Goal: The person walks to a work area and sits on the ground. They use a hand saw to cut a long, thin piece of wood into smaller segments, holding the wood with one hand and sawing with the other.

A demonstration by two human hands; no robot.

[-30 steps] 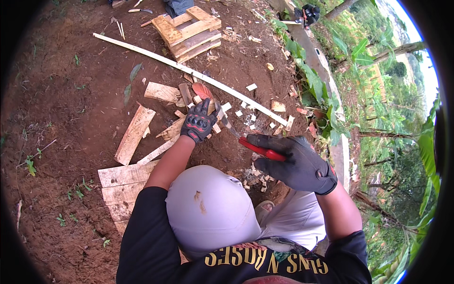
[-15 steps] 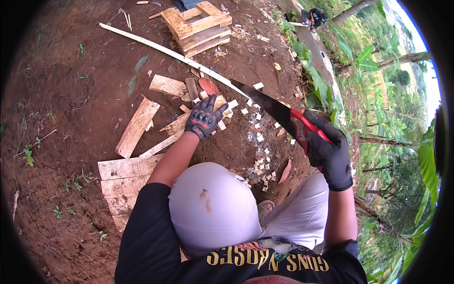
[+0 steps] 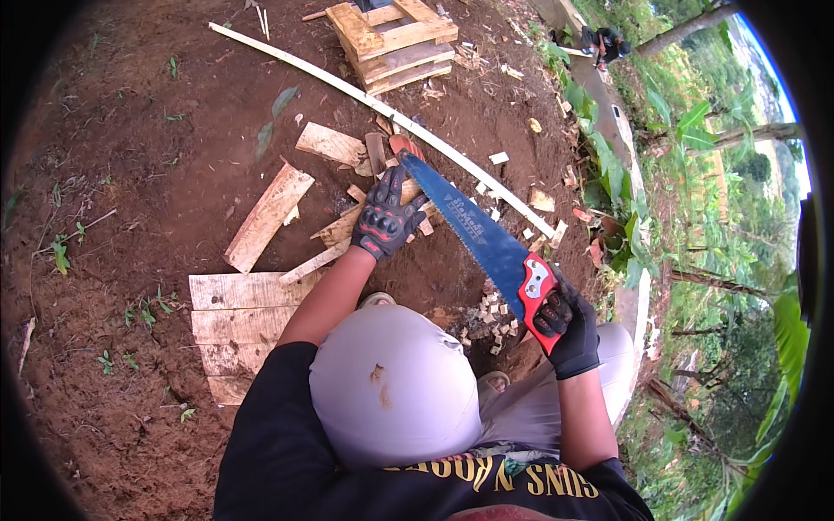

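Blue saw (image 3: 469, 217) is slanting over the dirt (image 3: 174, 226), tip hanging near the left hand (image 3: 384, 217) | right hand (image 3: 569, 330) is wrapping its red handle (image 3: 529, 300), probably for control | left is resting over wood (image 3: 340, 227), perhaps steadying it; whether it's gripping, I cannot tell

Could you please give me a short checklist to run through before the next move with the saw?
1. Right hand wrapped around the saw's red handle: ok.
2. Both hands gloved: ok.
3. Left hand clear of the blade: cannot tell; the tip shows right by its fingertips, and the gap is unclear.
4. Wood scraps by the left hand held firmly: cannot tell; the glove hides what lies beneath.
5. Other person away from the blade: ok, well off at the upper right.
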